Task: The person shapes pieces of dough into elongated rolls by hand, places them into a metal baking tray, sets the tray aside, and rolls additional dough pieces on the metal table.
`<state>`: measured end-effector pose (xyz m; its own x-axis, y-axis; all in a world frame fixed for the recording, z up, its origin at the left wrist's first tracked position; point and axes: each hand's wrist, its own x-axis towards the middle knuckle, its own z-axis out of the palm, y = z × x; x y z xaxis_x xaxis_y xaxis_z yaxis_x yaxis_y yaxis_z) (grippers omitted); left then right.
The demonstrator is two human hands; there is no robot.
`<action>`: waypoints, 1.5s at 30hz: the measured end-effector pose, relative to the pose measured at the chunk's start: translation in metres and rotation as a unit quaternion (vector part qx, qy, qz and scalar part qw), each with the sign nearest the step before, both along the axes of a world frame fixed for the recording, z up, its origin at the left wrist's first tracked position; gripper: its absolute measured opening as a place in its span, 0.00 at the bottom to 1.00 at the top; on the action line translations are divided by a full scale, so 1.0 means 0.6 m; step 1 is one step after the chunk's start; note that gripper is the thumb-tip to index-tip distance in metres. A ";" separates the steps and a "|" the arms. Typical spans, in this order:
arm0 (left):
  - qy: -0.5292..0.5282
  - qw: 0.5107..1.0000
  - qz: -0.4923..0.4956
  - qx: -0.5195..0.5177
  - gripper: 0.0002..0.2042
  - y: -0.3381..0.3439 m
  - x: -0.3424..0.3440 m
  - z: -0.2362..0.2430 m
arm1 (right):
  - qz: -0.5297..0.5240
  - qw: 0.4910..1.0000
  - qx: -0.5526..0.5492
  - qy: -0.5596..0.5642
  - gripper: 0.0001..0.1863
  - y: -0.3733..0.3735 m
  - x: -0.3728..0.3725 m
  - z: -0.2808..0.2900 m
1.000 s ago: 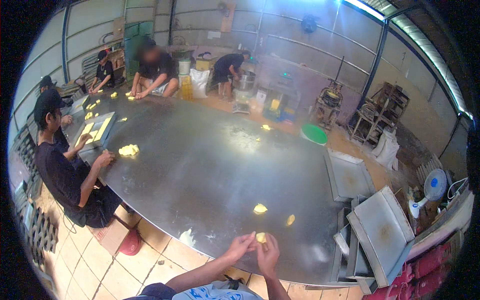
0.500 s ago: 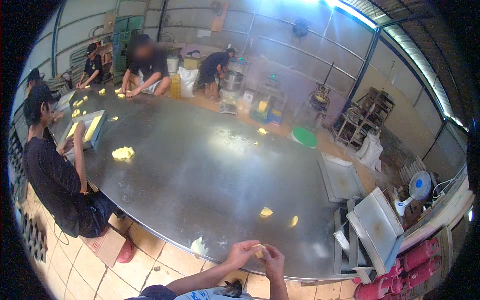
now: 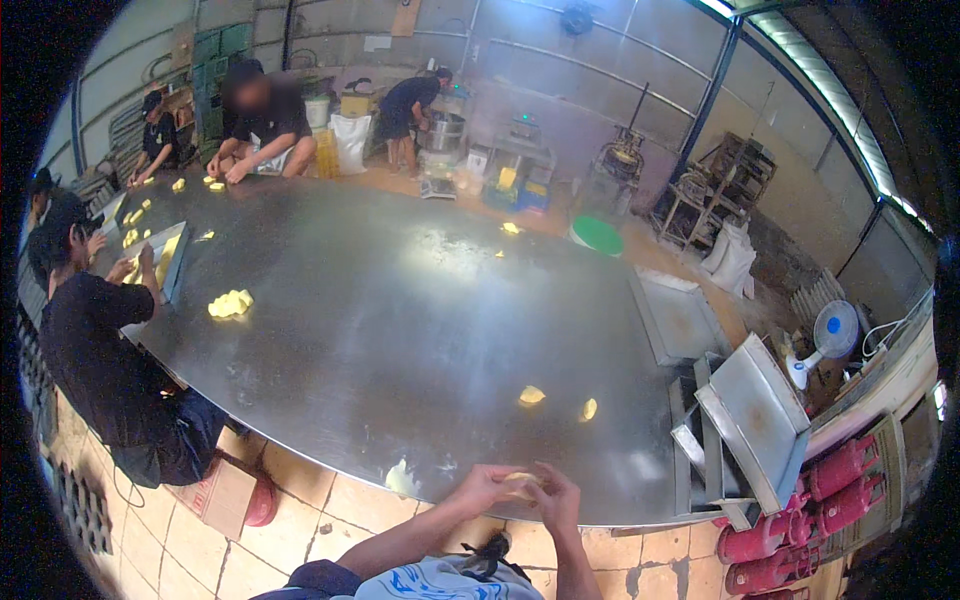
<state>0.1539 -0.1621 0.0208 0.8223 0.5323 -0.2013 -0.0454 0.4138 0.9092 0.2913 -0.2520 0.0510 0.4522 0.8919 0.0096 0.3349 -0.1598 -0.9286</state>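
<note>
Above the near edge of the wide metal table (image 3: 400, 350), my left hand (image 3: 482, 490) and my right hand (image 3: 557, 497) meet, fingers closed on a small piece of pale yellow dough (image 3: 519, 479). The fingers partly cover it. Just beyond them, a yellow dough lump (image 3: 531, 397) and a smaller dough piece (image 3: 588, 410) lie on the metal. Left of my hands, a whitish patch of flour or dough (image 3: 402, 478) sits at the table's edge.
At my right stand tilted metal trays (image 3: 752, 425), with pink gas cylinders (image 3: 840, 470) below. A dough pile (image 3: 230, 304) lies farther left, near a co-worker (image 3: 105, 350) at a tray (image 3: 165, 260). Other people work at the far end. A green lid (image 3: 597, 236) is beyond the table.
The view has shifted slightly. My hands still pinch the dough, which now looks more stretched between my fingers. The co-worker at left has lowered a raised hand toward the tray.
</note>
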 end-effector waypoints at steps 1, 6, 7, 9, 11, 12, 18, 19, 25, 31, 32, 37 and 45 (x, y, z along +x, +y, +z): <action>-0.013 0.995 0.039 -0.087 0.19 0.002 0.005 0.002 | -0.007 0.995 -0.018 0.095 0.16 0.002 0.011 0.001; -0.104 0.929 0.060 -0.350 0.21 0.005 0.042 0.013 | 0.043 0.978 0.010 0.206 0.15 -0.002 0.073 0.019; -0.110 0.946 0.045 -0.300 0.24 0.000 0.054 0.016 | 0.027 0.984 -0.030 0.176 0.16 -0.005 0.083 0.024; -0.071 0.977 0.053 -0.195 0.24 -0.015 0.082 0.023 | 0.037 0.980 -0.051 0.190 0.17 -0.007 0.109 0.037; -0.040 0.993 0.059 -0.093 0.24 -0.025 0.101 0.030 | 0.034 0.971 -0.107 0.212 0.18 -0.009 0.134 0.049; 0.017 0.998 0.056 -0.029 0.22 -0.023 0.110 0.034 | 0.037 0.979 -0.120 0.163 0.18 -0.012 0.148 0.055; 0.120 0.982 0.018 0.143 0.11 -0.007 0.137 0.030 | 0.163 0.960 -0.154 0.166 0.18 0.006 0.219 0.058; 0.132 0.982 0.013 0.134 0.11 -0.003 0.141 0.022 | 0.184 0.949 -0.163 0.197 0.17 0.017 0.227 0.049; 0.211 0.976 0.023 -0.054 0.11 0.032 0.171 -0.069 | 0.261 0.921 -0.278 0.077 0.26 0.090 0.250 -0.053; 0.342 0.798 0.077 0.490 0.21 0.007 0.132 -0.116 | 0.056 0.876 -0.364 -0.312 0.51 0.050 0.217 -0.142; 0.368 0.755 0.091 0.534 0.23 0.006 0.120 -0.112 | 0.058 0.878 -0.366 -0.302 0.51 0.040 0.221 -0.142; 0.374 0.706 0.068 0.598 0.27 0.022 0.103 -0.072 | 0.052 0.875 -0.396 -0.274 0.59 0.022 0.260 -0.109; 0.420 0.688 -0.070 0.587 0.35 0.045 0.165 -0.048 | 0.092 0.846 -0.416 -0.321 0.60 0.061 0.227 -0.115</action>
<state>0.2530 -0.1348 -0.0079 0.7383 0.6606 -0.1357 0.6660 -0.6823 0.3015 0.4273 -0.2157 -0.0180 0.4454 0.7651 -0.4650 0.8174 -0.5595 -0.1375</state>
